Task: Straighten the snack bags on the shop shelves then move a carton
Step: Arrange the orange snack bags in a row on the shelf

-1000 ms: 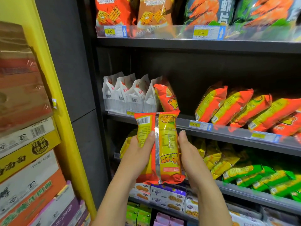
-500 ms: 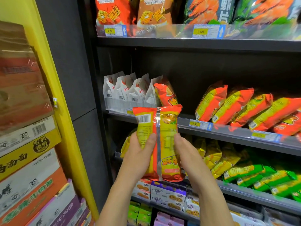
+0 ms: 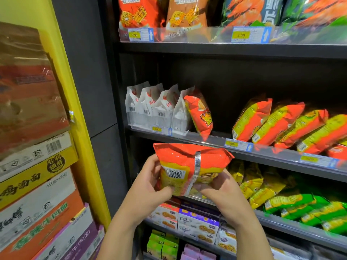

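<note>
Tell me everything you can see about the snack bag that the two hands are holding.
The bag is glossy plastic, orange-red on top and yellow below, sealed and puffed. Its back faces the camera: a silver seam runs down the middle, a white barcode sits left of it. It is roughly upright in the air, before the shelf edge. The left hand and right hand grip its lower part from either side.

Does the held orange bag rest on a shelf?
No, the left hand and the right hand hold the bag in the air before the shelves.
</note>
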Demonstrator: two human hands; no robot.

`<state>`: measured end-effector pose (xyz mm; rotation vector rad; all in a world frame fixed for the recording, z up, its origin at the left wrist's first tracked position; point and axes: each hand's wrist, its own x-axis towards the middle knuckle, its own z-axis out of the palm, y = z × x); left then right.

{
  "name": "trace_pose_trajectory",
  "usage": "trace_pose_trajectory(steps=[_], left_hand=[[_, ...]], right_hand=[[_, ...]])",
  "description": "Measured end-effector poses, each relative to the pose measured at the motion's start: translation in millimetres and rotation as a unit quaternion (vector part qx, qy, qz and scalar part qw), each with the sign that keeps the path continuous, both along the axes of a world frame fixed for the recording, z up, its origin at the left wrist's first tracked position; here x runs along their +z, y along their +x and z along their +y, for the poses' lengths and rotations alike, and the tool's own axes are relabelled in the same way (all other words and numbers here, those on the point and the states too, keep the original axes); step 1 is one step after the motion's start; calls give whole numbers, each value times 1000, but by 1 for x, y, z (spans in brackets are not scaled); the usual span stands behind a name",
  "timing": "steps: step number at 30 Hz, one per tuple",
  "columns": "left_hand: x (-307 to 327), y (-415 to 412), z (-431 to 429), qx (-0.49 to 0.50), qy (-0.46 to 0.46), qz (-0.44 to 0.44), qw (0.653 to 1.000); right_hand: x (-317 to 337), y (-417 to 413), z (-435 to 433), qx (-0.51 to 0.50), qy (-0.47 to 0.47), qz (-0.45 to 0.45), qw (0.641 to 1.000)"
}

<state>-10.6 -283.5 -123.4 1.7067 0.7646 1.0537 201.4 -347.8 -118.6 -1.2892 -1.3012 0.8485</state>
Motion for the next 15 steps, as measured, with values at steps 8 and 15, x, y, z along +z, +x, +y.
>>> trace_pose_trajectory(steps=[8,15], left_hand=[[4,-8,6,-17,-53,-30,998],[8,7,11,-3,-154,-48,987]], right_hand=[[4,3,3,24,2,49,998],[19,-6,8,-28,-62,81,994]])
